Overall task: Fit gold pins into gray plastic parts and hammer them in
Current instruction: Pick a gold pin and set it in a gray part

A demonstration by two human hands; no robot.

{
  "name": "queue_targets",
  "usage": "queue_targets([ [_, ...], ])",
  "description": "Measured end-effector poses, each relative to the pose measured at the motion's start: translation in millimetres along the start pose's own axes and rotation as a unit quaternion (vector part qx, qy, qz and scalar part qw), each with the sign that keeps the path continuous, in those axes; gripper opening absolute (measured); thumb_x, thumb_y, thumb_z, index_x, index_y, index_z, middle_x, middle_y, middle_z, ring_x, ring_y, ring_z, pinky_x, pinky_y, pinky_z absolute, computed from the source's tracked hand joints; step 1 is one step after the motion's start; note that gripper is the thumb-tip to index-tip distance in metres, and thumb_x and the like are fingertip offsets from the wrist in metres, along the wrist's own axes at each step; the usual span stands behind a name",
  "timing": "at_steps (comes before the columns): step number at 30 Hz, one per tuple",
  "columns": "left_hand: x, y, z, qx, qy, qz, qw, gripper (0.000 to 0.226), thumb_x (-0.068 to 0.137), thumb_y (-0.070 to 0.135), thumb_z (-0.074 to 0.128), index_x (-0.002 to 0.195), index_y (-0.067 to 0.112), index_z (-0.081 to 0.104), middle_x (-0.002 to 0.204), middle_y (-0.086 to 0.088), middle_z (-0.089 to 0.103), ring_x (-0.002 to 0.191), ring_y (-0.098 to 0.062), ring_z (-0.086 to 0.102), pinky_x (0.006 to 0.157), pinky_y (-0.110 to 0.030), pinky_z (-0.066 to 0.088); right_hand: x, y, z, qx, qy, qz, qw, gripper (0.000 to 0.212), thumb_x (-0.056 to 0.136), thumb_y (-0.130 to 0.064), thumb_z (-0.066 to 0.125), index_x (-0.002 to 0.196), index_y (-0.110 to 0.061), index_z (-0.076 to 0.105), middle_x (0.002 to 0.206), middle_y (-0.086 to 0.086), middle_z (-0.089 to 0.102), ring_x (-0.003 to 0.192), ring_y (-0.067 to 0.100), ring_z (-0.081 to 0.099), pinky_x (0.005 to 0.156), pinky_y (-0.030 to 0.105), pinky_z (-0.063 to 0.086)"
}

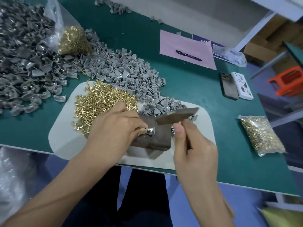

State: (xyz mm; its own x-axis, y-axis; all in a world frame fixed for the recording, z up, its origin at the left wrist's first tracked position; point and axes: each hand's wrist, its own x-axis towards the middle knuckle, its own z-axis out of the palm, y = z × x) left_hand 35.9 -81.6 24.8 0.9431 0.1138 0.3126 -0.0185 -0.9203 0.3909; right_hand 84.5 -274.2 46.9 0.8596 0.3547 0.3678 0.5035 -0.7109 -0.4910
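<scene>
- The right hand [195, 145], nearest the camera, is curled round the handle of a hammer [177, 115], whose dark head hangs just above the block
- The left hand [114, 126] pinches a small gray plastic part [150, 130] at its fingertips, holding it down on the dark metal block [152, 136]
- Whether a pin already sits in that part is too small to tell
- Loose gold pins [101, 102] lie heaped on the pale mat [65, 141], touching the left hand; unfitted gray parts [131, 76] are piled just beyond
- The part looks light and stiff, with smooth moulded faces, so it would likely skid or tip under a blow unless pinned by its edge, fingers kept to the side away from the hammer
- The pins look tiny, hard and prone to rolling; best taken by the shank, head up
- A sealed bag of pins [260, 135] lies well apart on the right of the green table [188, 82]
</scene>
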Motion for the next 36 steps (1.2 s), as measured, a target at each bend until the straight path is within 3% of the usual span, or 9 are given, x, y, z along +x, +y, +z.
queue_targets([
  [3,0,0,-1,0.004,-0.002,0.005,1.000,0.022,0.083,0.047,0.062,0.091,0.036,0.079,0.078,0.021,0.065,0.076,-0.014,0.040,0.052,-0.026,0.029,-3,0,2,-0.072,-0.042,-0.011,0.996,0.038,0.101,-0.058,0.036,0.110,-0.035,0.064,0.071,-0.008,0.065,0.070,0.023,0.053,0.052,0.029,0.033],
  [7,1,-1,-1,0.000,-0.004,0.004,1.000,0.022,0.082,0.048,0.062,0.090,0.036,0.080,0.078,0.022,0.065,0.076,-0.013,0.041,0.053,-0.026,0.030,-2,2,-1,0.040,0.043,-0.006,0.998,0.037,0.105,-0.054,0.037,0.093,-0.027,0.061,0.058,-0.015,0.044,0.055,0.013,0.037,0.052,0.025,0.030],
  [12,0,-1,-2,0.003,-0.008,0.009,1.000,0.025,0.081,0.046,0.061,0.093,0.034,0.079,0.077,0.020,0.064,0.076,-0.014,0.042,0.050,-0.026,0.033,-7,-1,5,-0.069,-0.045,-0.022,0.996,0.038,0.100,-0.055,0.042,0.114,-0.034,0.072,0.073,-0.011,0.068,0.062,0.016,0.059,0.050,0.028,0.040],
  [16,-2,2,1,0.001,-0.007,-0.006,1.000,0.020,0.085,0.044,0.065,0.095,0.033,0.078,0.081,0.019,0.065,0.081,-0.014,0.045,0.053,-0.028,0.039,-12,15,-1,-0.044,0.016,0.048,0.998,0.029,0.099,-0.055,0.050,0.111,-0.039,0.071,0.071,-0.016,0.062,0.067,0.005,0.056,0.053,0.023,0.042],
  [19,-5,7,5,-0.023,-0.001,-0.034,0.999,0.011,0.090,0.040,0.065,0.094,0.034,0.074,0.084,0.020,0.060,0.088,-0.011,0.047,0.057,-0.030,0.042,-21,33,-4,-0.045,0.065,0.127,0.989,0.022,0.100,-0.043,0.058,0.118,-0.043,0.069,0.076,-0.015,0.057,0.070,0.001,0.054,0.055,0.021,0.037],
  [23,-8,15,11,-0.058,0.003,-0.044,0.997,0.008,0.091,0.039,0.063,0.092,0.034,0.069,0.085,0.020,0.055,0.090,-0.007,0.045,0.059,-0.030,0.043,-38,64,-12,0.031,0.075,0.199,0.977,0.039,0.090,-0.012,0.069,0.121,-0.036,0.073,0.082,-0.015,0.066,0.078,0.009,0.062,0.065,0.028,0.047],
  [27,-8,18,14,-0.086,-0.001,-0.042,0.995,0.006,0.091,0.036,0.065,0.092,0.032,0.069,0.085,0.019,0.056,0.088,-0.010,0.047,0.063,-0.035,0.048,-46,81,-10,0.006,0.047,0.208,0.977,0.037,0.087,-0.004,0.071,0.112,-0.029,0.078,0.079,-0.029,0.066,0.084,0.022,0.063,0.069,0.007,0.040],
  [31,-9,15,14,-0.100,0.005,-0.050,0.994,0.004,0.090,0.036,0.067,0.093,0.034,0.069,0.085,0.020,0.055,0.088,-0.008,0.046,0.061,-0.033,0.047,-45,78,1,-0.047,0.062,0.134,0.988,0.038,0.084,0.008,0.073,0.110,-0.018,0.080,0.099,-0.013,0.073,0.087,0.024,0.048,0.076,0.010,0.034],
  [36,-19,4,7,-0.127,0.024,-0.070,0.989,0.003,0.089,0.036,0.068,0.092,0.035,0.070,0.084,0.021,0.054,0.088,-0.004,0.046,0.061,-0.026,0.043,-33,62,16,0.020,0.084,0.136,0.987,0.029,0.086,0.008,0.071,0.104,-0.013,0.081,0.101,0.000,0.069,0.088,0.027,0.063,0.083,0.001,0.038],
])
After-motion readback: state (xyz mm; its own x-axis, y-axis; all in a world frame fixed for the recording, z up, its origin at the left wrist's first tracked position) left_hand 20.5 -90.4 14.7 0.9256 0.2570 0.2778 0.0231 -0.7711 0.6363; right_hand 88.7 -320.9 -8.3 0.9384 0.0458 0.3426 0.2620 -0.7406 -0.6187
